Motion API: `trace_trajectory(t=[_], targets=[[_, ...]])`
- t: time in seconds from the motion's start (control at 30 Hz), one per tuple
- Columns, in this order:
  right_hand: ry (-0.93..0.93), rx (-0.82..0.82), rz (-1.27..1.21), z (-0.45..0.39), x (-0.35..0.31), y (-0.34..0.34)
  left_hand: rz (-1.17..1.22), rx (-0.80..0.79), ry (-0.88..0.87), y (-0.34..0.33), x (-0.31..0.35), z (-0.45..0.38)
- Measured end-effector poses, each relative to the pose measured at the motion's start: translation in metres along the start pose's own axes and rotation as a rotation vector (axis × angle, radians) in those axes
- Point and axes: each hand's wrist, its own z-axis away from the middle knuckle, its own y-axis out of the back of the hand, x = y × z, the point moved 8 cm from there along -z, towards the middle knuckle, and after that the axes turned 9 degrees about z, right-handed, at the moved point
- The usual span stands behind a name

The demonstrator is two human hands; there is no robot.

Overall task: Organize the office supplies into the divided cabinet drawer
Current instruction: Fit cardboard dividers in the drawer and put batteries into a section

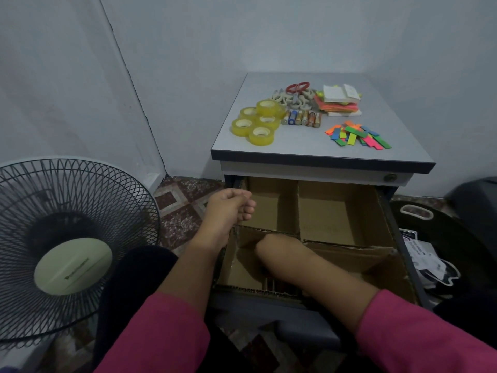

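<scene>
Starting at 9 o'clock, a standing fan (pixel 72 246) is parked right by the knee, so a careless elbow swing that way could get it knocked.

The left hand (pixel 231 208) is held just above the left edge of the open drawer (pixel 403 265), fingers loosely curled, and nothing can be seen held in it.

The right hand (pixel 269 254) is dipped into the near-left compartment, around 6 o'clock. Its fingers are hidden by the wrist and the cardboard dividers (pixel 298 208), so what they're gripping, if anything, can't be told. Something dark and cylindrical seems to be lying at the bottom there, too murky to name.

Those dividers look floppy and frayed. If the wrist gets dragged out fast, a wall could be bent over and compartments merged.

Up at 12 to 1 o'clock on the cabinet top (pixel 322 154), everything else is waiting: tape rolls (pixel 258 122), batteries (pixel 302 118), scissors (pixel 297 87), sticky notes (pixel 340 100) and colored tabs (pixel 356 137). The tape and batteries could roll off if nudged, and the tabs could easily get scattered.
</scene>
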Motion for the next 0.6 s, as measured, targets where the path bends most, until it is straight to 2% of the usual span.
trace_trajectory(t=[0.17,0.33,0.5,0.6], targets=[[0.008,0.104,-0.193,0.009,0.029,0.010,-0.004,-0.010,0.009,-0.001,0.000,0.000],[-0.112,0.255,-0.482,0.037,0.068,0.032,-0.046,-0.014,-0.008,-0.002,0.002,0.002],[-0.240,0.387,-0.615,0.053,0.097,0.040,-0.193,-0.100,-0.079,-0.021,0.009,0.010],[-0.287,0.488,-0.668,0.060,0.110,0.050,-0.268,-0.146,-0.180,-0.036,0.020,0.017]])
